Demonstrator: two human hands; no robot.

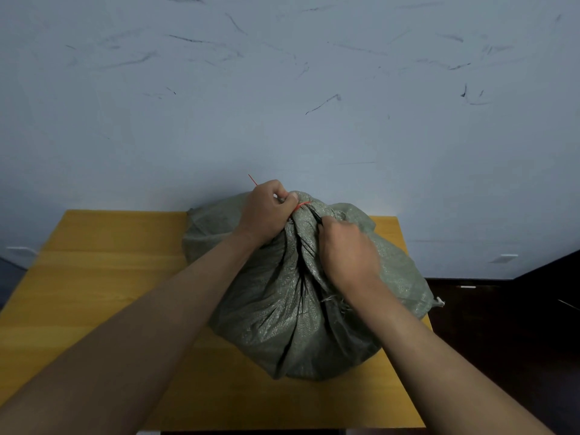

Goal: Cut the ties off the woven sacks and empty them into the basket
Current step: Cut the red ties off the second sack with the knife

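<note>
Hands at sack neck, tie uncut.
Left hand [265,213] fists the gathered neck; right hand [346,251] closes on a dark tool at the red tie [303,205]. Woven sack [282,315], centre-right on the yellow table [94,293], looks soft, bulky; hold below the tie. Wall [282,89] at twelve o'clock; no basket visible.

Wooden table [94,293], yellow-orange top with pale lengthwise grain bands, its far edge close to a scuffed pale wall. One object lies directly on it: a bulging grey-green woven sack [292,315], occupying the region from centre toward 2 o'clock, its right flank overhanging the table's 3 o'clock edge. The top from 7 to 11 o'clock lies bare.
</note>
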